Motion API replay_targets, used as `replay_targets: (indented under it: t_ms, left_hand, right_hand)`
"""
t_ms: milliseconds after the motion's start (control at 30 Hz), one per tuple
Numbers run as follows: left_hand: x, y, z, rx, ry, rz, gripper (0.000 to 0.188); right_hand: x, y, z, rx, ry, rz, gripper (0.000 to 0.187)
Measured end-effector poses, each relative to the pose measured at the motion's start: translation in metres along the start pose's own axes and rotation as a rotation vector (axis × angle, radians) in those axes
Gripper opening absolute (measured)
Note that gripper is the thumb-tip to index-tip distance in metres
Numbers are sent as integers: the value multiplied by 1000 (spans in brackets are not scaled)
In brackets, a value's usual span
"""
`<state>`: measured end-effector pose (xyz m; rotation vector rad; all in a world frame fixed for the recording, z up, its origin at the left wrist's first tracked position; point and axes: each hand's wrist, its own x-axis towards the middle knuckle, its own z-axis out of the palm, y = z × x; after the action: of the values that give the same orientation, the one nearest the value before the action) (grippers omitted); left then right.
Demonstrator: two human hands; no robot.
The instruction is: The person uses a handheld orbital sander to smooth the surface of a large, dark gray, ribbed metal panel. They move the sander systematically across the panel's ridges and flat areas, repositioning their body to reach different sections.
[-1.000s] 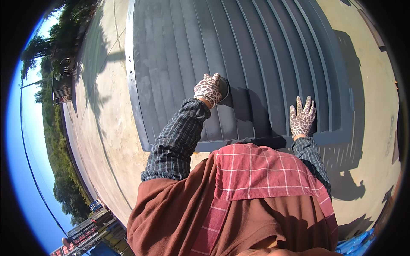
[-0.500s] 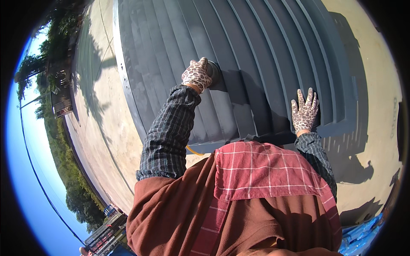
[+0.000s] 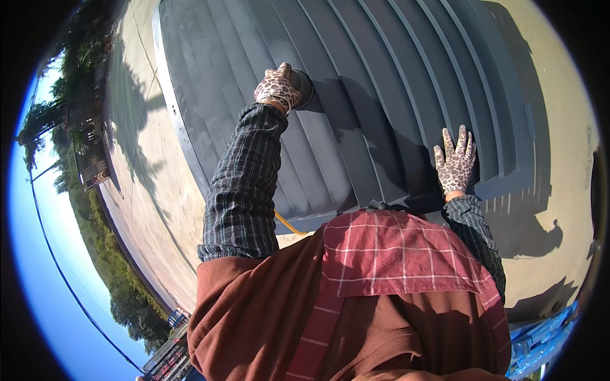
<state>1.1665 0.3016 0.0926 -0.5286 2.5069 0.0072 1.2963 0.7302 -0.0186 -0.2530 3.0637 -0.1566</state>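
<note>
A large dark grey louvred panel (image 3: 356, 38) with long parallel slats lies in front of me. My left hand (image 3: 277, 88), in a leopard-print glove, is closed on a round dark sander (image 3: 304, 87), which rests on the slats at the left middle; the hand covers part of it. Pale, dusty patches show on the slats around it. Toward the panel's right near corner, my right hand (image 3: 455, 162), gloved alike, lies flat on the slats with its fingers spread, holding nothing.
A yellow hose (image 3: 289, 223) runs beside the panel's near edge, close to my waist. Pale concrete floor (image 3: 171, 197) extends to the left. Blue plastic sheeting (image 3: 543, 343) lies at the lower right. Trees and a railing stand at the far left.
My left hand has slid the sander forward and a little left along the slats. My right hand stays on nearly the same spot of the panel.
</note>
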Motion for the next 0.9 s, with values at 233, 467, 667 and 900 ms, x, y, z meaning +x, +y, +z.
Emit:
replay_targets:
  t_ms: [233, 467, 667, 900]
  left_hand:
    - [40, -3, -16, 28, 55, 11, 65]
    - [54, -5, -31, -23, 36, -26, 65]
    - [15, 2, -17, 12, -9, 41, 67]
    - [-61, -18, 36, -330, -24, -33, 75]
  right_hand:
    - [-6, 2, -7, 7, -36, 12, 52]
    - [-6, 2, -15, 7, -74, 20, 52]
    - [-1, 0, -12, -28, -52, 29, 53]
    - [21, -7, -8, -11, -52, 27, 52]
